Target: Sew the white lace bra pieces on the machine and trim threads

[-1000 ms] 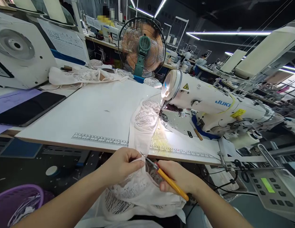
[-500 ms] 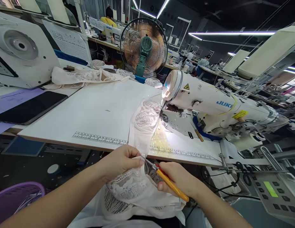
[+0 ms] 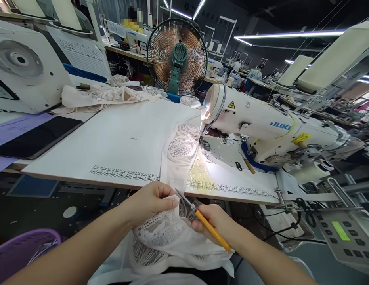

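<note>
My left hand [image 3: 150, 202] pinches the edge of a white lace garment [image 3: 169, 237] that lies over my lap below the table's front edge. In my right hand [image 3: 218, 223] I hold yellow-handled thread snips [image 3: 202, 219], their metal blades pointing up-left and touching the lace right beside my left fingers. The garment runs up over the table edge [image 3: 142, 186] to the needle of a white JUKI sewing machine [image 3: 261, 126], where a lamp lights the lace.
A fan [image 3: 177, 57] stands behind the table. More lace pieces [image 3: 104, 97] lie at the back left beside a second white machine [image 3: 23, 67] and a dark tablet [image 3: 38, 136]. A purple basket [image 3: 26, 249] sits lower left, a control panel [image 3: 341, 237] lower right. People work far behind.
My right hand with the snips has shifted slightly left and up toward my left fingers. The left hand keeps its pinch on the lace; the view dipped a little.
</note>
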`<control>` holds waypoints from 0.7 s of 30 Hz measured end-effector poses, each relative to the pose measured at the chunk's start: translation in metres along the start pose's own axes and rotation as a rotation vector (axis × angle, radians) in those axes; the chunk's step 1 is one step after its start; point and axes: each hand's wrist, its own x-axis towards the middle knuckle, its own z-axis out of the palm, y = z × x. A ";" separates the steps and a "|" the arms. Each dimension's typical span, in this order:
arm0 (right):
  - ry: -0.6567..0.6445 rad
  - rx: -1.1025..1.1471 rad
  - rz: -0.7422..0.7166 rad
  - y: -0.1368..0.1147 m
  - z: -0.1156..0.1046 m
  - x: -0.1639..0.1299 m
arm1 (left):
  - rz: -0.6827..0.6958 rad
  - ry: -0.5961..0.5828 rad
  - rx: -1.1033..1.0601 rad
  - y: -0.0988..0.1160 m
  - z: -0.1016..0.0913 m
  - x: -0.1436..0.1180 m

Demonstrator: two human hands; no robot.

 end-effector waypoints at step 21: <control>0.201 0.653 0.001 0.002 0.040 0.001 | 0.230 0.577 0.137 -0.009 0.004 -0.026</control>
